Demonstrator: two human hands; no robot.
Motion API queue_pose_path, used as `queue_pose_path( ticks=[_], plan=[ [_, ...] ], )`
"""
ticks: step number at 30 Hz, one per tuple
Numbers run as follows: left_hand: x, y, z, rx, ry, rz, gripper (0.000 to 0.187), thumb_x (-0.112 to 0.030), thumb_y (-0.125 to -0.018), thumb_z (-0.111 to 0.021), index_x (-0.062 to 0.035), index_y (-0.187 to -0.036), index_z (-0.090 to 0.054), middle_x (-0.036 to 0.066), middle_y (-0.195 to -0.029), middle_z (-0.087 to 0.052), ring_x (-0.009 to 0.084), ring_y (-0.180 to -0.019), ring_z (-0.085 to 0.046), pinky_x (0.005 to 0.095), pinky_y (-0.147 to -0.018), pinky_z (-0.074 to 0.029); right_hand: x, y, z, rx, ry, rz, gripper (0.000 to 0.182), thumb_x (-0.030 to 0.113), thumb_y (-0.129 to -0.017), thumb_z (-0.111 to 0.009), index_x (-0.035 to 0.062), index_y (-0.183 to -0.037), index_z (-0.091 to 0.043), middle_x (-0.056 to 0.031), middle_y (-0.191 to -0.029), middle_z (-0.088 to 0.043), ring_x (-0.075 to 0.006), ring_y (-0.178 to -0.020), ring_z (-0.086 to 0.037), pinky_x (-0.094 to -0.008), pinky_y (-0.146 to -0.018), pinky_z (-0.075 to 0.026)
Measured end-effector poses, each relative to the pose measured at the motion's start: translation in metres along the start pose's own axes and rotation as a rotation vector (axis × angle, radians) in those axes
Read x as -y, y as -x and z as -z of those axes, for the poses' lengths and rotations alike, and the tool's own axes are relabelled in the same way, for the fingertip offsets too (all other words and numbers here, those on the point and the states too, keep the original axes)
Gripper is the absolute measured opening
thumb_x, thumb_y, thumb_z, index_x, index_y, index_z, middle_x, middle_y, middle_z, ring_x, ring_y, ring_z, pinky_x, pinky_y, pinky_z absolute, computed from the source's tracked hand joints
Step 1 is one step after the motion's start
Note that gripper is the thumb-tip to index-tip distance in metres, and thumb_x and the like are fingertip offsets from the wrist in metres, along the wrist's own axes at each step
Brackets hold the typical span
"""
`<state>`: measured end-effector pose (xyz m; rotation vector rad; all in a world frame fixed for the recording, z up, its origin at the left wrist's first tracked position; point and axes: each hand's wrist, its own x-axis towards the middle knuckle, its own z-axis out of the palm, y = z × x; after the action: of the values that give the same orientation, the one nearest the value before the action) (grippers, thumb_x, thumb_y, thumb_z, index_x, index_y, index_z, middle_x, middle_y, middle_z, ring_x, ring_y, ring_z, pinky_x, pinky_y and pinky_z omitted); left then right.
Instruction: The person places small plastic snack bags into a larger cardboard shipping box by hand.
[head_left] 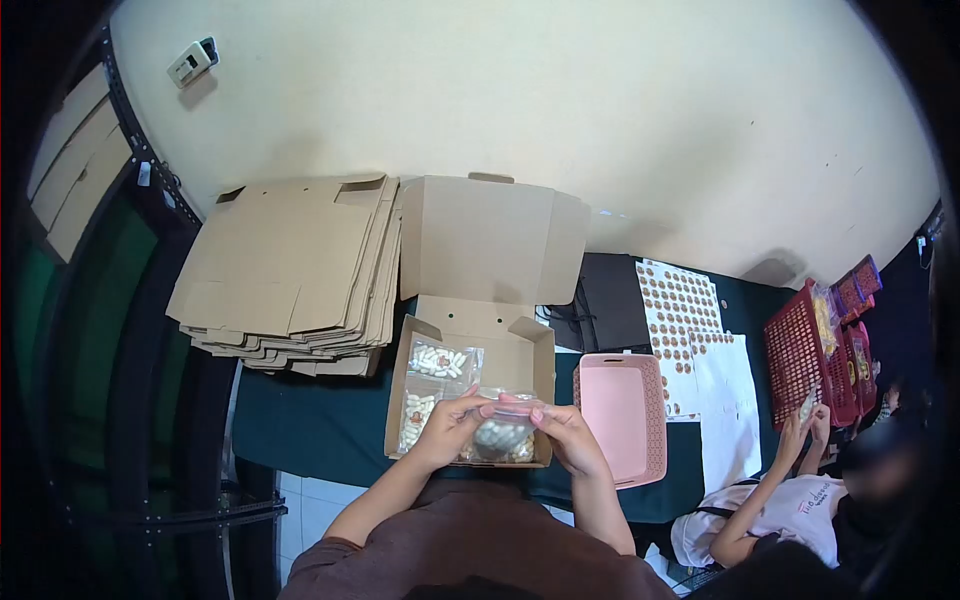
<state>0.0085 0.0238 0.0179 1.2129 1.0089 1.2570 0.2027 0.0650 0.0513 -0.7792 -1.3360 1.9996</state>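
Observation:
My left hand (455, 425) and my right hand (568, 436) pinch the top edge of a clear plastic bag (503, 432) filled with pale capsules. The bag hangs over the front of an open cardboard box (545, 370) whose lid stands up against the wall. Inside the box, on the left side, lie a bag of white capsules (437, 361) and another one (417, 412) nearer me. More capsules show below the held bag, partly hidden by it.
Flattened cardboard boxes (285, 255) are stacked at the left. On the right are a pink basket (620, 420), sticker sheets (680, 320), a black folder-like item (612, 305) and a red basket (793, 350). A co-worker (790, 510) sits at the far right, holding a small packet.

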Motion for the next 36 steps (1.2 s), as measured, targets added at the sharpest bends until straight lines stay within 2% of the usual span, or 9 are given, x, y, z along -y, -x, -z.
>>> queue_pose_path(
  ticks=[4,9,16,19,23,26,33,34,36],
  plan=[
    [-0.019,0.002,-0.003,-0.156,-0.262,-0.129,0.011,-0.017,-0.075,-0.067,-0.0066,-0.079,-0.069,0.008,-0.088,-0.066,0.0195,-0.094,-0.059,0.0470,-0.103,-0.018,0.010,0.007,-0.004,-0.018,0.134,0.076,0.031,0.021,-0.088,-0.049,-0.0031,-0.105,-0.060,-0.0163,-0.117,-0.054,-0.0246,-0.110,-0.048,-0.0350,-0.099,-0.028],
    [-0.025,0.002,0.000,-0.167,-0.297,-0.146,0.007,-0.012,-0.075,-0.065,-0.0060,-0.078,-0.068,0.010,-0.089,-0.065,0.0189,-0.094,-0.059,0.0457,-0.105,-0.016,0.010,0.018,-0.006,-0.152,0.431,-0.024,0.027,0.018,-0.088,-0.052,-0.0027,-0.103,-0.061,-0.0120,-0.095,-0.064,-0.0148,-0.088,-0.056,-0.0264,-0.082,-0.041],
    [-0.016,0.001,0.009,-0.127,-0.240,-0.106,0.020,-0.018,-0.087,-0.053,-0.0049,-0.092,-0.066,0.009,-0.092,-0.066,0.0189,-0.097,-0.058,0.0474,-0.106,-0.012,-0.003,0.016,-0.001,-0.161,0.470,0.083,0.026,0.019,-0.088,-0.052,-0.0024,-0.101,-0.062,-0.0095,-0.089,-0.065,-0.0116,-0.080,-0.057,-0.0250,-0.073,-0.044],
    [-0.015,0.001,0.018,0.050,-0.176,0.034,0.026,-0.016,-0.089,-0.047,-0.0031,-0.108,-0.059,0.011,-0.105,-0.062,0.0193,-0.105,-0.054,0.0427,-0.106,-0.016,-0.003,0.016,0.003,-0.210,0.465,0.092,0.027,0.020,-0.089,-0.052,-0.0028,-0.099,-0.063,-0.0102,-0.089,-0.065,-0.0124,-0.078,-0.059,-0.0251,-0.069,-0.047],
    [-0.026,0.001,0.020,0.045,-0.034,-0.083,0.044,-0.006,-0.086,-0.047,-0.0039,-0.129,-0.037,0.014,-0.127,-0.043,0.0241,-0.118,-0.043,0.0362,-0.101,-0.029,-0.005,0.016,0.024,-0.434,0.069,0.135,0.030,0.019,-0.091,-0.047,-0.0052,-0.107,-0.056,-0.0134,-0.091,-0.064,-0.0138,-0.077,-0.061,-0.0229,-0.059,-0.053],
    [-0.030,0.008,0.006,0.236,-0.587,-0.172,0.057,-0.002,-0.073,-0.060,-0.0074,-0.125,-0.036,0.017,-0.131,-0.035,0.0345,-0.119,-0.038,0.0399,-0.098,-0.032,-0.009,0.014,0.029,-0.584,-0.234,0.170,0.035,0.017,-0.092,-0.042,-0.0078,-0.117,-0.046,-0.0172,-0.100,-0.060,-0.0151,-0.079,-0.062,-0.0213,-0.057,-0.053],
    [-0.013,0.015,-0.002,-0.013,-0.676,-0.302,0.058,-0.007,-0.064,-0.070,-0.0053,-0.116,-0.043,0.016,-0.121,-0.043,0.0322,-0.111,-0.045,0.0387,-0.092,-0.037,-0.025,0.004,0.016,-0.561,-0.314,0.135,0.040,0.013,-0.091,-0.038,-0.0048,-0.126,-0.036,-0.0180,-0.112,-0.054,-0.0200,-0.093,-0.059,-0.0272,-0.065,-0.053],
    [-0.016,0.012,0.000,-0.079,-0.661,-0.370,0.049,-0.013,-0.068,-0.070,-0.0024,-0.110,-0.047,0.018,-0.107,-0.052,0.0324,-0.103,-0.051,0.0374,-0.085,-0.041,-0.020,0.001,0.009,-0.547,-0.295,0.148,0.037,0.018,-0.092,-0.039,-0.0028,-0.123,-0.041,-0.0164,-0.110,-0.054,-0.0188,-0.091,-0.058,-0.0285,-0.068,-0.052],
    [-0.002,0.014,0.007,-0.170,-0.585,-0.183,0.045,-0.015,-0.071,-0.068,-0.0011,-0.108,-0.048,0.018,-0.102,-0.054,0.0322,-0.098,-0.054,0.0364,-0.082,-0.042,-0.039,-0.005,0.020,-0.532,-0.281,0.137,0.036,0.021,-0.093,-0.038,-0.0026,-0.119,-0.043,-0.0155,-0.108,-0.054,-0.0178,-0.088,-0.058,-0.0292,-0.071,-0.052]
  ],
)
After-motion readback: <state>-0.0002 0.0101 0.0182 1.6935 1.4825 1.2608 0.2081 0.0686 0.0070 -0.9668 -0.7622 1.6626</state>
